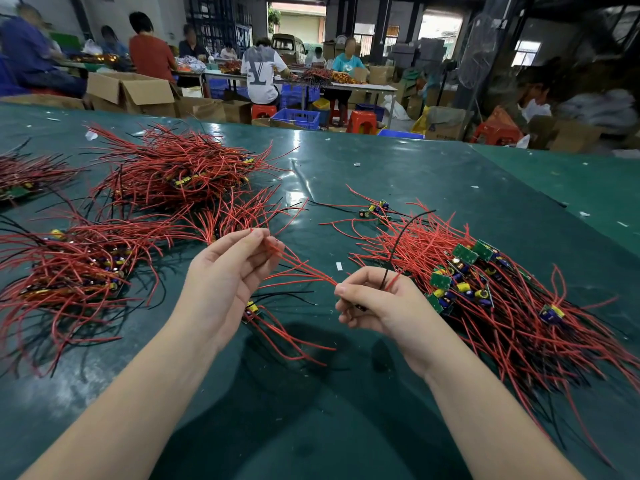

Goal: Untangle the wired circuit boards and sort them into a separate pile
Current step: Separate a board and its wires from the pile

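Red wires are stretched between both hands above the green table: pinched by left hand, gripped by right hand. Sorted pile lies right; tangled heaps remain left, so much work is judged left.

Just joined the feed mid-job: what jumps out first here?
Heaps of red-wired green circuit boards: one pile right, others left and behind, on a dark green table. At centre, the left hand and right hand pinch a strand of red wires between them.
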`<state>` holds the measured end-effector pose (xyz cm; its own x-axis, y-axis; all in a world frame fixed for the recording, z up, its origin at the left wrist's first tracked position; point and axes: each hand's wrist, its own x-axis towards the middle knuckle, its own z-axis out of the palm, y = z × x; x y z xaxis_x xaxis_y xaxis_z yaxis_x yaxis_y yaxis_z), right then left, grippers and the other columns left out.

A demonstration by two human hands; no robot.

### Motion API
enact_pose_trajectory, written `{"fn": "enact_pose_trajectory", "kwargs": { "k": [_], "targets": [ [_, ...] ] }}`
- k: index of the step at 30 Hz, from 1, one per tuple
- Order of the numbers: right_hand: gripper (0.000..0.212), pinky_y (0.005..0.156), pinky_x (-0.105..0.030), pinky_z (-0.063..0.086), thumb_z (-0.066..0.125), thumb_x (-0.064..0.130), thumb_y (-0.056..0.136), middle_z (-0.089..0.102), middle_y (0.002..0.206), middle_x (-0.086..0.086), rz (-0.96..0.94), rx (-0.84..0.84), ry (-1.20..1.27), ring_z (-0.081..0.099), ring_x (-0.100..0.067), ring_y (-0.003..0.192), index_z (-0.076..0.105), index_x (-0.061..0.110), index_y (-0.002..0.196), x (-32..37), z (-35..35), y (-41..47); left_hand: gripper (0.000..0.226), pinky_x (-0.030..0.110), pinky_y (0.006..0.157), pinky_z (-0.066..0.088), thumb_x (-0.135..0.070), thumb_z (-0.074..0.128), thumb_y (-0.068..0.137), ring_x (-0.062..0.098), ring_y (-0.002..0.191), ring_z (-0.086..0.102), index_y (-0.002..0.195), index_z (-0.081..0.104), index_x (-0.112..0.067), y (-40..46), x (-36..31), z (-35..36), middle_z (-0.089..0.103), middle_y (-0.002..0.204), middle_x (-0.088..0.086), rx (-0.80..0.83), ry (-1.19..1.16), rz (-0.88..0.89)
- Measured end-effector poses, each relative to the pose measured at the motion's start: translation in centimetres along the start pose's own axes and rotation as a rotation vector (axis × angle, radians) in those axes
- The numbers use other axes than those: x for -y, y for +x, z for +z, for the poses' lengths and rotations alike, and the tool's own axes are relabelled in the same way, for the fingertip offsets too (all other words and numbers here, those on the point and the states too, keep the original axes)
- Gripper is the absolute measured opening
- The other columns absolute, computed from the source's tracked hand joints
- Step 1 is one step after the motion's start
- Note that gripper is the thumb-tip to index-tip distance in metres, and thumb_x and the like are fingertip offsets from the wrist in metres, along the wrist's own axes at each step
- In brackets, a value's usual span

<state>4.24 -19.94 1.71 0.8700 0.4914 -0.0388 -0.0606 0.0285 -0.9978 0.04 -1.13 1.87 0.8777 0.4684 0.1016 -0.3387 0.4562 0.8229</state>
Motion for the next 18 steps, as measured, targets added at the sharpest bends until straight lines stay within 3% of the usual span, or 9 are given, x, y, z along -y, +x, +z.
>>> {"fn": "enact_pose_trajectory", "kwargs": {
  "k": [7, 18],
  "targets": [
    [0.016, 0.055, -0.020, 0.052, 0.064, 0.004, 0.086, 0.066, 0.062, -0.005, 0.026, -0.014, 0.034, 0.061, -0.014, 0.053, 0.062, 0.010, 0.072, 0.21, -0.17, -0.02, 0.019, 0.021, 0.068, 0.056, -0.005, 0.057, 0.091, 0.015, 0.078, 0.072, 0.081, 0.073, -0.007, 0.26, -0.22, -0.16, 0.073, 0.079, 0.007, -0.033, -0.080, -0.068],
    [0.011, 0.059, -0.021, 0.053, 0.066, 0.008, 0.084, 0.067, 0.065, -0.005, 0.084, -0.001, 0.022, 0.062, -0.016, 0.057, 0.064, 0.012, 0.074, 0.47, -0.78, 0.11, 0.023, 0.017, 0.060, 0.055, -0.005, 0.057, 0.091, 0.009, 0.066, 0.069, 0.075, 0.072, -0.009, 0.23, -0.34, -0.12, 0.070, 0.071, 0.003, -0.049, -0.116, -0.176]
  ]
}}
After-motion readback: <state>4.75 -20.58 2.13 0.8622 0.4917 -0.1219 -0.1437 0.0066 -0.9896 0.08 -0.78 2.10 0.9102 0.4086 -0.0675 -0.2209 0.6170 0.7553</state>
